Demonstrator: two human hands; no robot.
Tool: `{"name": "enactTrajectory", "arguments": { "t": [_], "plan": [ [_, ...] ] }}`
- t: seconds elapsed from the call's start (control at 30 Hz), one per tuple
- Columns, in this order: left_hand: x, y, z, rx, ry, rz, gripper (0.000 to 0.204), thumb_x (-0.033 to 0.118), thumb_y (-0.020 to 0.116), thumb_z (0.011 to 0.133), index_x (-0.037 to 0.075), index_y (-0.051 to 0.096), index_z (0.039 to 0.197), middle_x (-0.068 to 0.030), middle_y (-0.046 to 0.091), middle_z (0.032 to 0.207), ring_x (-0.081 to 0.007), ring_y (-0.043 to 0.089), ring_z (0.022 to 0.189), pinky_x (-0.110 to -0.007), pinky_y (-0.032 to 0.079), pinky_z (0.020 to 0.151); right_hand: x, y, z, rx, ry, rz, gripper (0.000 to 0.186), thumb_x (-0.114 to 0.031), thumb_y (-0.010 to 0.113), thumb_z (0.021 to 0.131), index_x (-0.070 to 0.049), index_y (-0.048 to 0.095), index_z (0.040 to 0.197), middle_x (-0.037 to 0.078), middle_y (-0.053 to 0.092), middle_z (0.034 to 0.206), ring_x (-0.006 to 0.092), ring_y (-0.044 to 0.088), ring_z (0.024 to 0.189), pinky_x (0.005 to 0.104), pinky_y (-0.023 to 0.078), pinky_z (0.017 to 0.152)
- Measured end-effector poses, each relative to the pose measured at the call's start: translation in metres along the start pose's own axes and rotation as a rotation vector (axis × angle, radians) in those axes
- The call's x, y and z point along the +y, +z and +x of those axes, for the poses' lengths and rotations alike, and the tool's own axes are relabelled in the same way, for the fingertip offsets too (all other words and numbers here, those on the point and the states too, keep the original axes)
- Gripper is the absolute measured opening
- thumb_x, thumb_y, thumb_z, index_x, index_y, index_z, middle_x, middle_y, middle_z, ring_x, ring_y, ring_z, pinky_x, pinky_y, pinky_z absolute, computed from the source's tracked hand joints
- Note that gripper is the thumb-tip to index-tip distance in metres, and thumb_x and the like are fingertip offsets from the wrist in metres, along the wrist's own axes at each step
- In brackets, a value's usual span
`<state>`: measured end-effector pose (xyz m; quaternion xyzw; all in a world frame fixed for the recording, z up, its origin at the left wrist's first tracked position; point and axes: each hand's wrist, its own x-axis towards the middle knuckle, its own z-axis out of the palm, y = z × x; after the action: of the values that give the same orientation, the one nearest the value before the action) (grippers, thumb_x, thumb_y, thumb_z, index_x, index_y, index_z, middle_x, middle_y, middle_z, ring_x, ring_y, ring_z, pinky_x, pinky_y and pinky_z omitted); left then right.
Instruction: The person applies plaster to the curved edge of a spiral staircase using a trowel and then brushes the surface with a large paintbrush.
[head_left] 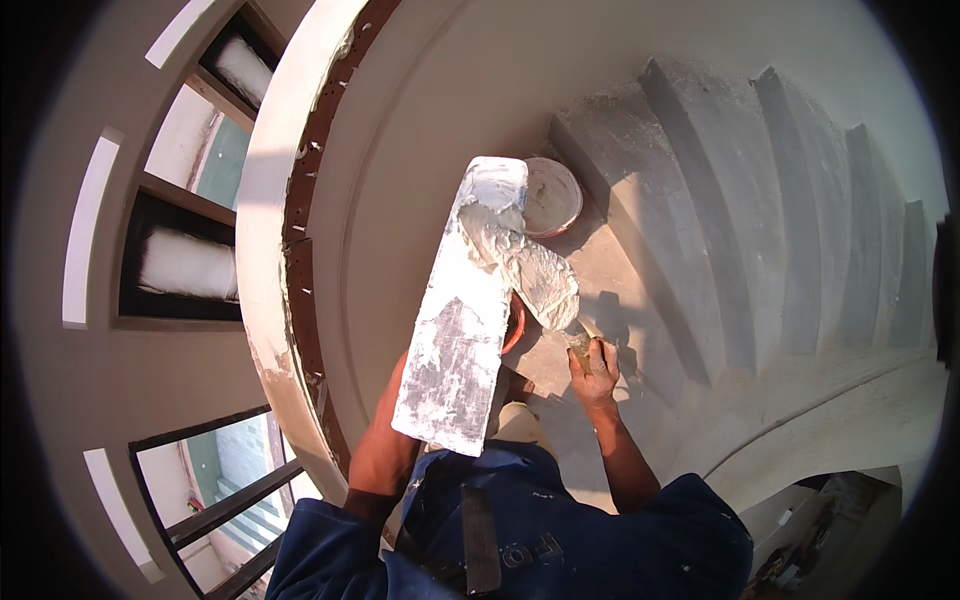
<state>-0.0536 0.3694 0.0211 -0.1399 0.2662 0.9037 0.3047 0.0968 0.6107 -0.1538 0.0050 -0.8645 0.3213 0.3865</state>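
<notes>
Left of stairs, floor between, trowel overlapping board edge

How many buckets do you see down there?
2. One paste-smeared bucket sits beside the far end of the long smeared board; an orange bucket shows partly past the board's right edge. More may be hidden beneath.

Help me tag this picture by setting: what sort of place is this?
Probably a stairwell in a building under construction or renovation: bare grey steps fan out at the right, and in front are a bucket of pale paste and a paste-smeared board.
</notes>
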Motion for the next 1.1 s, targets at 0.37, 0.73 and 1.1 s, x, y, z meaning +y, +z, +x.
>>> {"name": "enactTrajectory", "arguments": {
  "t": [0.37,0.73,1.1],
  "plan": [
    [0.012,-0.014,-0.077,0.124,0.199,-0.035,0.038,0.023,0.051,0.101,-0.003,0.054,0.128,-0.0149,0.065,0.115,-0.0242,0.067,0.097,-0.036,0.058,0.083,0.058,0.049,0.024,-0.297,0.623,0.043,0.047,-0.018,0.067,0.089,-0.006,0.055,0.133,0.021,0.066,0.106,0.0377,0.065,0.098,0.0414,0.051,0.080],
    [-0.023,-0.115,-0.112,0.283,0.540,0.314,0.036,0.014,0.055,0.099,-0.003,0.052,0.130,-0.0121,0.063,0.121,-0.0219,0.064,0.104,-0.035,0.053,0.090,0.140,0.192,0.115,-0.380,0.923,0.276,0.053,-0.043,0.057,0.097,-0.003,0.056,0.132,0.010,0.064,0.103,0.0178,0.060,0.080,0.0311,0.050,0.064],
    [-0.037,-0.123,-0.109,0.604,0.894,-0.303,0.034,0.033,0.038,0.105,0.008,0.052,0.124,-0.0046,0.059,0.117,-0.0189,0.057,0.108,-0.035,0.044,0.099,-0.189,0.031,0.089,-0.473,-0.404,0.729,0.020,-0.001,0.068,0.082,-0.006,0.068,0.102,0.010,0.068,0.095,0.0266,0.067,0.089,0.0355,0.053,0.079]
  ]
}}
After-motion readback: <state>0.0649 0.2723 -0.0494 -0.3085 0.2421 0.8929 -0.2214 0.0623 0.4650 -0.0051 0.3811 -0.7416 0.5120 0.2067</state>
